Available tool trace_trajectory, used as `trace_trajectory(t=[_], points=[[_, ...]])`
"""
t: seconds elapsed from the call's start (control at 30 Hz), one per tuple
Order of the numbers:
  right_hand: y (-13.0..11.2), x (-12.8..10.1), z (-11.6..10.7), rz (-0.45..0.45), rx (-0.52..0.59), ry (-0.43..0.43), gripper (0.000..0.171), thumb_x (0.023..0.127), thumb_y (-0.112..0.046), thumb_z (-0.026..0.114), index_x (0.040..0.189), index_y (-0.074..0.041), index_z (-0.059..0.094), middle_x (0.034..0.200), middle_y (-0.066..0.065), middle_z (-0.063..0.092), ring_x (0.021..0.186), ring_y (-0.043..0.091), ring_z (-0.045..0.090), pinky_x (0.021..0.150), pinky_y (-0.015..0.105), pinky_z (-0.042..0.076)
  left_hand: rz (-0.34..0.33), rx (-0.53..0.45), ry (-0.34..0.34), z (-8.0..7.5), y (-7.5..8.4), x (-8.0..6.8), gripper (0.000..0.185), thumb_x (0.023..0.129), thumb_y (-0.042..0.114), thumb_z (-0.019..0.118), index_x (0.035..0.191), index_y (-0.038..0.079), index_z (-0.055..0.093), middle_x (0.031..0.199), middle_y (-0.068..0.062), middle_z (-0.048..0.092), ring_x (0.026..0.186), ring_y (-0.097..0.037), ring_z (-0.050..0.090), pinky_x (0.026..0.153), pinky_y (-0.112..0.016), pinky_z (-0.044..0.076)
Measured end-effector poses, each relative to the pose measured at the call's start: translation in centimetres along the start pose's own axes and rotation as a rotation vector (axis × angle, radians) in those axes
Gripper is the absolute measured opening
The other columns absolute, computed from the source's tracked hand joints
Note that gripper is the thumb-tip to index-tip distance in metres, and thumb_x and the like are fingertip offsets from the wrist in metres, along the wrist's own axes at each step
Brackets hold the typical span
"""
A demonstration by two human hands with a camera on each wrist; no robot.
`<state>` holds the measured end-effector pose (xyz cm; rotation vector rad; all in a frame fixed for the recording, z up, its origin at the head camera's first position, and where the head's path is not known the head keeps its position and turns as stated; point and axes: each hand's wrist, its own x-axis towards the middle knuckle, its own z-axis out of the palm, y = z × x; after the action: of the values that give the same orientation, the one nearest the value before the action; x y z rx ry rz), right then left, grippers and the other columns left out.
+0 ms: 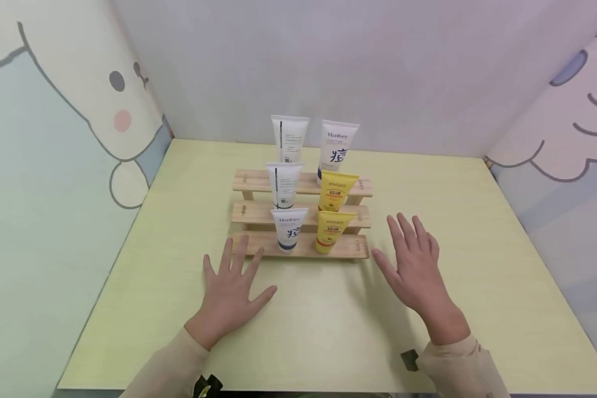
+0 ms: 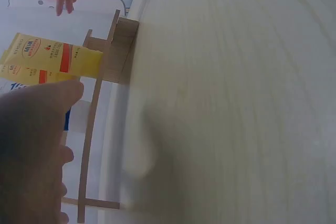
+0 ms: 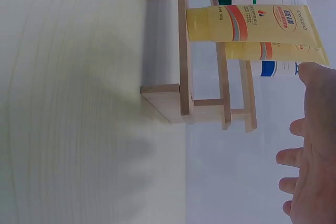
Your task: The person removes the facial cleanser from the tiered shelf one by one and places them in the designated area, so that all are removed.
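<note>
A three-tier wooden rack (image 1: 303, 245) stands on the table with two squeeze tubes on each step. On the top step are two white tubes, the right one a Hankey tube (image 1: 336, 145). The middle step bears a white tube (image 1: 284, 185) and a yellow tube (image 1: 336, 190). At the bottom stand a smaller Hankey tube (image 1: 288, 229) and another yellow tube (image 1: 331, 231). My left hand (image 1: 231, 293), fingers spread, is at the rack's front left. Off its right end is my right hand (image 1: 415, 265), fingers extended. Neither hand holds anything.
The rack stands on a pale yellow-green table (image 1: 477, 276). A plain wall (image 1: 328, 66) rises behind it, and side walls with cartoon drawings flank the table. The table's front edge runs near my sleeves.
</note>
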<state>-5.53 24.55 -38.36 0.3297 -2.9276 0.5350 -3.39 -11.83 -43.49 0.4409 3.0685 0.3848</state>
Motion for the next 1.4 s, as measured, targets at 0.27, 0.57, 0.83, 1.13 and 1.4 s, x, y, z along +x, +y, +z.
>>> trace_trajectory(t=[0.27, 0.57, 0.83, 1.13, 1.4], points=[[0.2, 1.1, -0.8, -0.030, 0.044, 0.030, 0.073, 0.109, -0.044, 0.049, 0.166, -0.007, 0.024, 0.170, 0.023, 0.026, 0.159, 0.048, 0.012, 0.116, 0.071, 0.014, 0.021, -0.030, -0.063, 0.4, -0.5, -0.3, 0.109, 0.080, 0.061, 0.082, 0.165, 0.014, 0.032, 0.176, -0.021, 0.010, 0.160, -0.052, 0.008, 0.101, -0.088, 0.033], [-0.2, 4.2, -3.8, -0.091, 0.143, 0.079, 0.070, 0.109, -0.039, 0.052, 0.166, -0.009, 0.026, 0.168, 0.023, 0.031, 0.157, 0.047, 0.021, 0.113, 0.073, 0.016, 0.026, -0.052, -0.072, 0.8, -1.0, -0.3, 0.120, 0.076, 0.063, 0.085, 0.168, 0.015, 0.024, 0.176, -0.021, 0.001, 0.159, -0.053, -0.001, 0.097, -0.087, 0.038], [-2.3, 10.4, -7.2, -0.109, 0.382, 0.168, 0.064, 0.103, -0.013, 0.066, 0.160, -0.009, 0.039, 0.155, 0.020, 0.053, 0.137, 0.044, 0.056, 0.114, 0.066, 0.037, 0.026, -0.043, -0.069, 0.8, -1.1, -0.4, 0.120, 0.076, 0.063, 0.086, 0.167, 0.015, 0.026, 0.176, -0.022, 0.004, 0.159, -0.054, 0.003, 0.094, -0.087, 0.040], [-4.1, 16.4, -6.4, -0.196, 0.546, 0.132, 0.061, 0.104, -0.009, 0.064, 0.160, -0.013, 0.040, 0.153, 0.017, 0.054, 0.137, 0.037, 0.059, 0.117, 0.057, 0.042, 0.012, -0.053, -0.109, 0.9, -0.8, -0.2, 0.121, 0.076, 0.064, 0.085, 0.168, 0.015, 0.024, 0.176, -0.021, -0.002, 0.159, -0.054, -0.003, 0.097, -0.087, 0.038], [-4.8, 18.3, -4.7, -0.186, 0.684, 0.091, 0.055, 0.105, -0.006, 0.061, 0.157, -0.013, 0.044, 0.144, 0.019, 0.059, 0.132, 0.036, 0.063, 0.114, 0.050, 0.048, 0.016, -0.034, -0.120, 1.1, -0.6, 0.0, 0.121, 0.077, 0.066, 0.084, 0.168, 0.016, 0.023, 0.176, -0.020, -0.003, 0.160, -0.054, -0.002, 0.098, -0.087, 0.038]])
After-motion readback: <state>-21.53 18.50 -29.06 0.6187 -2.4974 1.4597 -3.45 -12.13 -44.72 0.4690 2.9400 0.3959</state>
